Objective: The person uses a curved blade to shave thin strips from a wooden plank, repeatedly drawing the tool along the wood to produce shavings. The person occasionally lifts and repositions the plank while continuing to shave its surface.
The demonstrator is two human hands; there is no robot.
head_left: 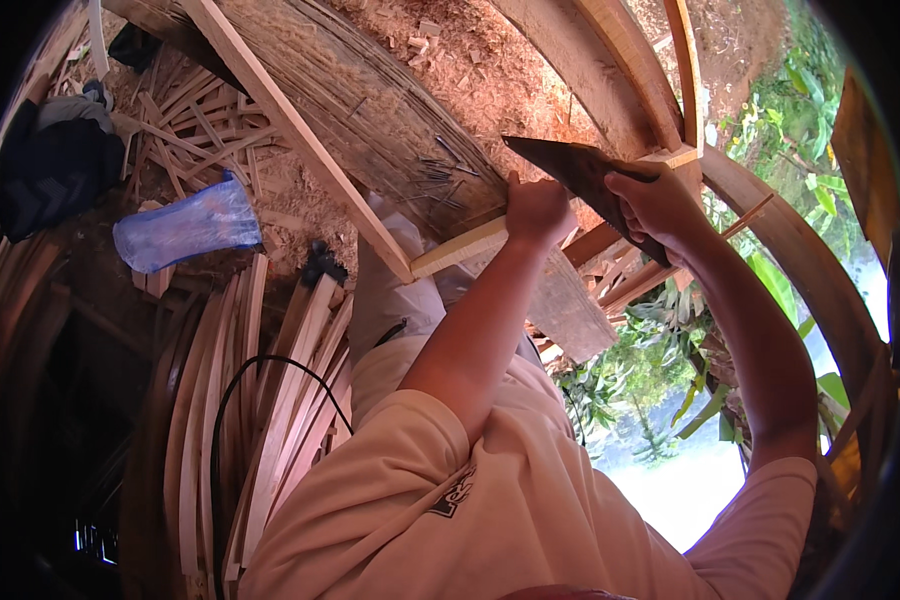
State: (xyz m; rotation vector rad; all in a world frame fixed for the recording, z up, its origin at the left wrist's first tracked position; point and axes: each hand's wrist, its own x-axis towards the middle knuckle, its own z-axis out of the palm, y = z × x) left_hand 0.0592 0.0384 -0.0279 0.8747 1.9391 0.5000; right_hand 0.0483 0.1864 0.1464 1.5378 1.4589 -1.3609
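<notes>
My left hand (536, 210) is closed around the end of a pale wooden slat (458, 252) that runs down to the left. My right hand (658, 203) grips a broad dark blade (570, 165), its pointed tip reaching up-left just above my left hand. The two hands are close together, the blade lying over the end of the slat. Both forearms rise from my beige shirt (490, 500) at the bottom.
A long pale plank (300, 140) slants over a rough bamboo mat (390, 110). Several thin wood strips (270, 400) lie piled at lower left with a black cable (232, 395). Also here: a blue plastic bag (185, 230), dark cloth (50, 165), curved wooden beams (800, 260), green plants (650, 380).
</notes>
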